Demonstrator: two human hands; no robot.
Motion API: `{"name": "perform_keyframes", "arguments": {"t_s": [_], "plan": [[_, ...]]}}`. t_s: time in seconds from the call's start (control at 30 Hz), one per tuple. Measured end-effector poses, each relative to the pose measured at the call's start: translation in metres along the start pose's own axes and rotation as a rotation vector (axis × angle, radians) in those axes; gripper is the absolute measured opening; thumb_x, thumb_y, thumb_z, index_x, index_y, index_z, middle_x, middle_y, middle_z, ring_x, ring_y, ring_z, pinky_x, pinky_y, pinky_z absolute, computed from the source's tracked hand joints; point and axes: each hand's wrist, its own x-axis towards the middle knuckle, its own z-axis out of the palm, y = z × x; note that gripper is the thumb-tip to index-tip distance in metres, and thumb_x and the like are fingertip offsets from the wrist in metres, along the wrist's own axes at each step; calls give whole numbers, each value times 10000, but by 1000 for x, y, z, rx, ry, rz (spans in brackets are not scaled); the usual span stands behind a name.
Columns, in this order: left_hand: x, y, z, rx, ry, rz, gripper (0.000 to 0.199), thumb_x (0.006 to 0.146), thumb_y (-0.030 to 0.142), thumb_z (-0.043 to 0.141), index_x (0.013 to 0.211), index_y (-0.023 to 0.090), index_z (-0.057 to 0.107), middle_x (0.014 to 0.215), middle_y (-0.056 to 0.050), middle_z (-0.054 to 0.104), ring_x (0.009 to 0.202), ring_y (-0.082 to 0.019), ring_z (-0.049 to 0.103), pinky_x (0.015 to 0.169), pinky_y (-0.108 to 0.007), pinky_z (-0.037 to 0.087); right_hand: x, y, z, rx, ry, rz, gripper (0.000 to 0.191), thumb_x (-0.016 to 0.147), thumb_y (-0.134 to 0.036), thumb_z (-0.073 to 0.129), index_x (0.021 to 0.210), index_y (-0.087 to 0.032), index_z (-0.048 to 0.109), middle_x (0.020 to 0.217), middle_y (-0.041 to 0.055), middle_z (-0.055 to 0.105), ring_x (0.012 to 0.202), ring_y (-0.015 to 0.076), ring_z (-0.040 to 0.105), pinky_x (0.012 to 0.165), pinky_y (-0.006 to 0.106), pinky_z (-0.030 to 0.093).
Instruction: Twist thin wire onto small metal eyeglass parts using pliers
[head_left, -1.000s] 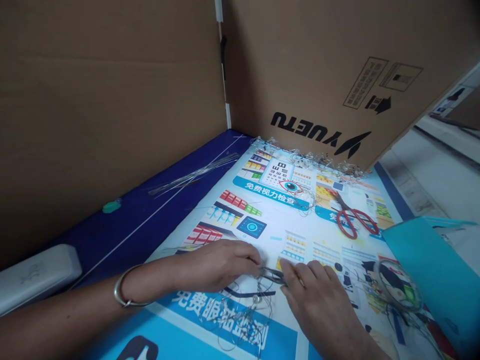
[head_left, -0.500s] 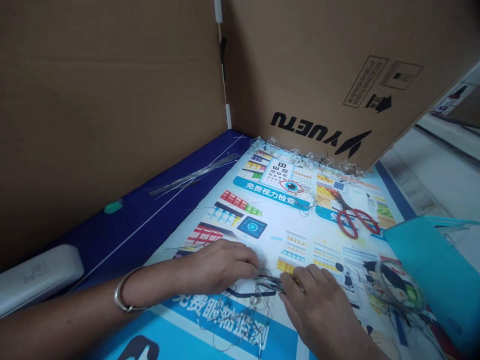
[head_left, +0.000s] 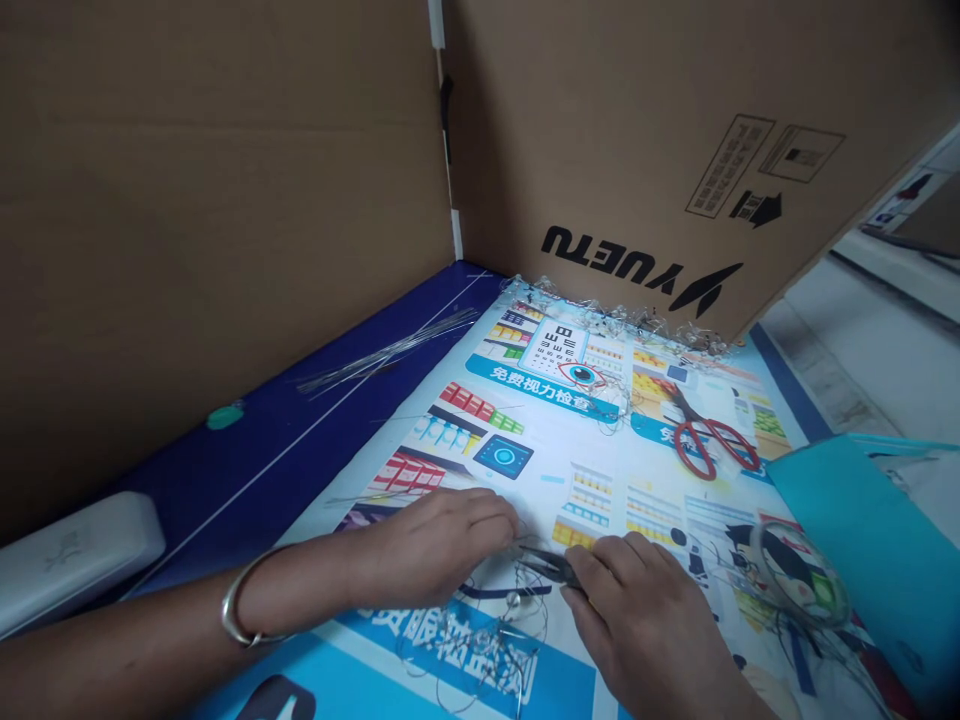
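Small steel pliers (head_left: pixel 547 566) sit between my hands, with my right hand (head_left: pixel 637 625) shut around their grip. My left hand (head_left: pixel 435 545), wearing a metal bangle (head_left: pixel 244 597), curls its fingertips at the pliers' jaws. Whatever those fingers pinch is hidden. A loose tangle of thin wire (head_left: pixel 480 640) with a small bead spreads below both hands on a printed poster mat (head_left: pixel 540 440). Red-handled scissors (head_left: pixel 709 445) lie to the right, beyond my right hand.
Cardboard panels (head_left: pixel 225 200) stand along the far left and back. A bundle of straight wires (head_left: pixel 390 350) lies on a navy strip (head_left: pixel 285 450). A teal folder (head_left: pixel 862 560) and a wire ring (head_left: pixel 799 575) sit at right; a white case (head_left: pixel 75 565) sits at left.
My left hand has shifted slightly down and my right fingers have moved along the pliers. The pliers have turned a little, and the wire tangle has shifted with them.
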Motion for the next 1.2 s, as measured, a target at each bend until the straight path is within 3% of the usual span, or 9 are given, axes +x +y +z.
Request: {"name": "perform_keyframes", "arguments": {"t_s": [0.3,0.63,0.97,1.2], "plan": [[1,1,1,15,-20,-24,298,725,11,427,984,151,467,957,-81,564,908,-196,519,804,-318,459,0,-2,-1,-52,-8,-20,133,788,-262,542,912,-222,568,745,11,558,712,165,491,636,306,285],[1,0,1,-20,-9,-13,295,723,-6,413,959,161,470,945,-68,569,891,-184,534,770,-292,470,1,8,5,-94,-26,-142,164,799,-191,532,959,-219,553,756,9,557,696,161,458,637,315,285],[5,2,-6,-28,-53,90,142,785,90,459,910,154,483,998,-79,576,897,-194,522,769,-306,458,-2,4,-1,5,-19,8,99,795,-248,538,888,-227,569,744,5,561,706,167,472,629,305,270],[6,-1,-13,-100,-44,156,177,761,39,438,853,171,509,983,-56,592,863,-179,513,749,-290,438,-3,0,-4,20,-15,-12,82,770,-249,560,843,-215,573,721,11,552,704,161,470,634,296,271]]}}
